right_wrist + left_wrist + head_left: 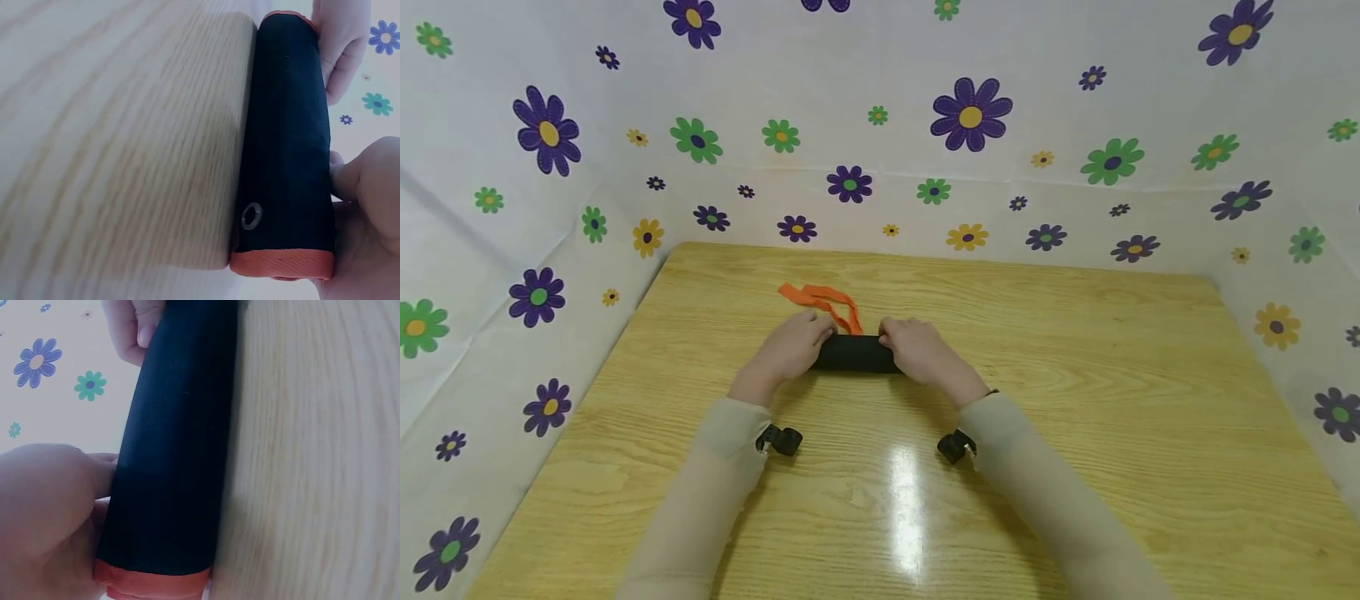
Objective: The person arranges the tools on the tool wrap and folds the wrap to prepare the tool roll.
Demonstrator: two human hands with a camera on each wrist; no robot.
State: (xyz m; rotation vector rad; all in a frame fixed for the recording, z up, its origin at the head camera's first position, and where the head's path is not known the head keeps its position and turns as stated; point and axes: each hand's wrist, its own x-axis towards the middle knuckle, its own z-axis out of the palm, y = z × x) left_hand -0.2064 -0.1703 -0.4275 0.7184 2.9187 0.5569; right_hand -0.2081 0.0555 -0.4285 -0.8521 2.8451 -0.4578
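A black fabric roll point(856, 355) lies crosswise on the table, held at both ends. My left hand point(790, 346) grips its left end, and my right hand point(919, 350) grips the right end. In the left wrist view, the fingers stand along the far side of the roll point(175, 437), above its orange edging point(156, 582). The right wrist view shows a metal eyelet point(244, 219) near the other orange-bound end point(284, 263). An orange strap point(797, 295) lies looped behind the roll. The fingertips behind the roll are partly hidden.
Under the roll is a wood-grain table point(1112, 400) with a glossy light reflection near the front. A white flower-printed cloth point(880, 150) stands behind it and along both sides. Dark wrist cameras point(787, 442) hang beneath both sleeves.
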